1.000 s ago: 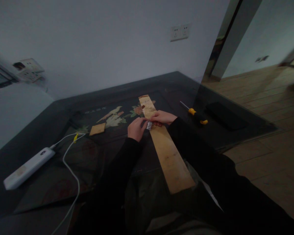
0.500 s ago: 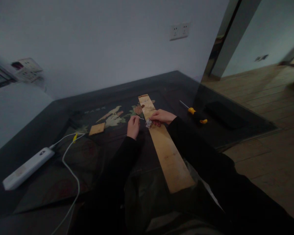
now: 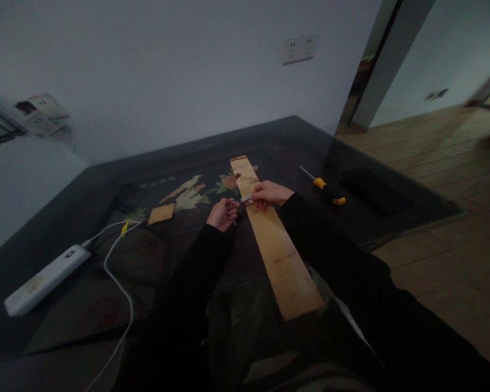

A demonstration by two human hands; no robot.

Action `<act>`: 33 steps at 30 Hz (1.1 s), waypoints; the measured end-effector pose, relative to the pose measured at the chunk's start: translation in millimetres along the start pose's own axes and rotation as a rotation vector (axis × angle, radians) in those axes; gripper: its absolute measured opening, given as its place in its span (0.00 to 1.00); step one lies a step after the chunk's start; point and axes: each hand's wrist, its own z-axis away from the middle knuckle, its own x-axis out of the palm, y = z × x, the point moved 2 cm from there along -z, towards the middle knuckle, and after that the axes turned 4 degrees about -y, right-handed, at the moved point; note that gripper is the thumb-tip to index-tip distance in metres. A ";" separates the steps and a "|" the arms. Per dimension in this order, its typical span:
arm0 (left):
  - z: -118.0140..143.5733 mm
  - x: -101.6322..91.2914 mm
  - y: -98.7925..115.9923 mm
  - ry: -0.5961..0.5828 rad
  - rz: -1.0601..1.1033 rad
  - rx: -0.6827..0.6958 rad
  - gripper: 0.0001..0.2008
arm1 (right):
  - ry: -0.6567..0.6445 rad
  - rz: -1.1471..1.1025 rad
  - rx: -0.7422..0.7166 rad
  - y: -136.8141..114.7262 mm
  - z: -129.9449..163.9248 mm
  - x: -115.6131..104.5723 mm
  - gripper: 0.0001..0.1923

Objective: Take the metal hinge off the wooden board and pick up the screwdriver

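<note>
A long light wooden plank [image 3: 275,245] lies across the dark table [image 3: 106,185], its near end over my lap. My right hand [image 3: 269,194] rests on the plank and pinches a small metal hinge [image 3: 246,198] at the plank's left edge. My left hand [image 3: 221,214] is just left of the plank, fingers curled around a thin pin-like metal piece [image 3: 232,218]. Both sleeves are black.
A yellow and black screwdriver [image 3: 325,189] lies right of the plank, with a flat black object [image 3: 371,190] beyond it. A small wooden block [image 3: 161,214] sits to the left. A white power bank [image 3: 43,279] with a white cable [image 3: 118,272] lies at the left edge.
My left hand has drawn back from the hinge toward me, holding a thin metal piece. The hinge in my right hand has tipped from flat to edge-on.
</note>
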 end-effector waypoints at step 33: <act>9.3 14.2 -9.5 0.125 -1.192 0.672 0.06 | -0.092 -0.107 0.063 -0.1 1.1 8.4 0.16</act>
